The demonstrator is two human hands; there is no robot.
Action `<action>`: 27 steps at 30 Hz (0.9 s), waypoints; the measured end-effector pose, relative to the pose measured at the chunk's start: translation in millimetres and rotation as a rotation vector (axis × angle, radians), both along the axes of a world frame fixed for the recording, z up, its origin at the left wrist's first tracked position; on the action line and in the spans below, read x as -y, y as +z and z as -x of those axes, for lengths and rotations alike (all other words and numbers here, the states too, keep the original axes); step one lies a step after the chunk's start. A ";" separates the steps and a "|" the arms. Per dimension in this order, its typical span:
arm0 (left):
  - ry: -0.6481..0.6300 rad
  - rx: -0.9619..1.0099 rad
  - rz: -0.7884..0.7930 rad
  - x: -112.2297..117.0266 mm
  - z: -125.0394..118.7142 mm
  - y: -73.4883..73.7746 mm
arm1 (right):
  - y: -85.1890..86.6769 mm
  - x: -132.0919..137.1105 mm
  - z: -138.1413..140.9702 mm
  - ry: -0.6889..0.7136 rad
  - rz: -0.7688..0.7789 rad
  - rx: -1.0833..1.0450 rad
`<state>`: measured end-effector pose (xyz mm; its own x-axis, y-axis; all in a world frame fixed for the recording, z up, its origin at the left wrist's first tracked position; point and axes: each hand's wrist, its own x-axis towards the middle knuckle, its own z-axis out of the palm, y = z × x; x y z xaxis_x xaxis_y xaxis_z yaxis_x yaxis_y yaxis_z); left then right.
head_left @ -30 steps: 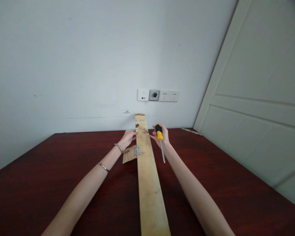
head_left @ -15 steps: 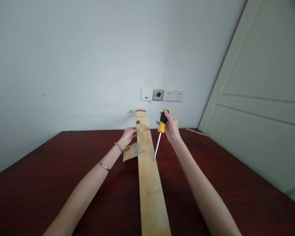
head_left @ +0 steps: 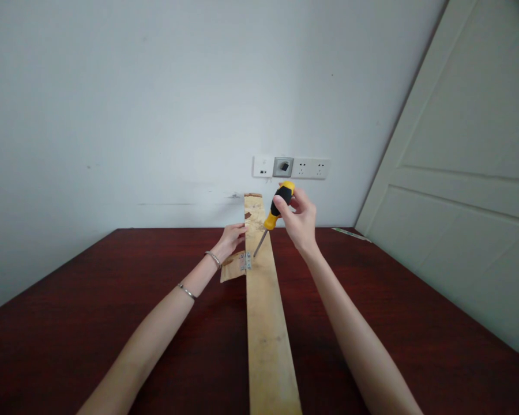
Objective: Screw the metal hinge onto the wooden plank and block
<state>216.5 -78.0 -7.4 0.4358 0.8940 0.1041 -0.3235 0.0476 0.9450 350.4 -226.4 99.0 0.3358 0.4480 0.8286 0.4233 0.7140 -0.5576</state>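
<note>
A long pale wooden plank lies lengthwise on the dark red table, reaching the wall. A small metal hinge joins its left edge to a small brown wooden piece. My left hand rests with fingers stretched against the plank's left edge, just beyond the hinge. My right hand is closed round the yellow-and-black handle of a screwdriver. Its shaft slants down to the left, and the tip sits on the plank close beside the hinge.
A white wall stands right behind the table, with a row of sockets and a switch. A pale panelled door leans in on the right. A thin light strip lies at the table's far right edge.
My right hand has lifted the screwdriver and swung it left, from beside the plank to over it, bringing the tip down next to the hinge. My left hand has stayed put.
</note>
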 end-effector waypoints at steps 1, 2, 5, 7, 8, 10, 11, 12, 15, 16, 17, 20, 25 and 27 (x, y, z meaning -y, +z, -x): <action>-0.019 0.008 -0.004 -0.2 -0.8 -1.0 | 0.3 2.6 1.9 -0.023 -0.018 0.044; -0.030 0.016 -0.004 -0.1 -1.8 -1.7 | 0.5 5.3 3.7 -0.041 -0.030 0.080; -0.022 0.026 0.019 2.0 -4.6 -1.4 | 0.5 12.2 7.2 -0.070 -0.034 0.141; -0.008 0.023 0.042 4.9 -6.0 0.6 | 0.6 15.2 7.8 -0.091 -0.033 0.152; -0.008 0.022 0.050 6.6 -6.5 1.9 | 0.7 16.2 7.7 -0.102 -0.035 0.152; -0.026 0.022 0.056 9.9 -6.9 4.5 | 1.0 17.5 7.0 -0.115 -0.042 0.146; -0.036 0.022 0.057 11.4 -6.9 5.7 | 1.0 17.9 6.7 -0.117 -0.043 0.144; -0.043 0.021 0.058 12.7 -6.9 6.7 | 1.0 18.2 6.4 -0.117 -0.043 0.144; -0.058 0.021 0.046 15.4 -6.7 8.8 | 0.0 18.9 6.3 -0.108 -0.039 0.150; -0.060 0.023 0.040 15.9 -6.6 9.3 | -0.5 19.0 6.5 -0.102 -0.039 0.151; -0.061 0.026 0.035 16.3 -6.6 9.6 | -0.9 19.2 6.9 -0.096 -0.043 0.151; -0.053 0.032 0.032 16.6 -6.9 10.1 | -1.1 20.1 8.7 -0.087 -0.062 0.147; -0.041 0.022 0.042 14.3 -7.9 8.1 | -1.0 21.5 12.9 -0.084 -0.040 0.150; -0.046 0.016 0.027 13.1 -7.9 6.7 | -2.2 21.0 14.4 -0.079 -0.038 0.165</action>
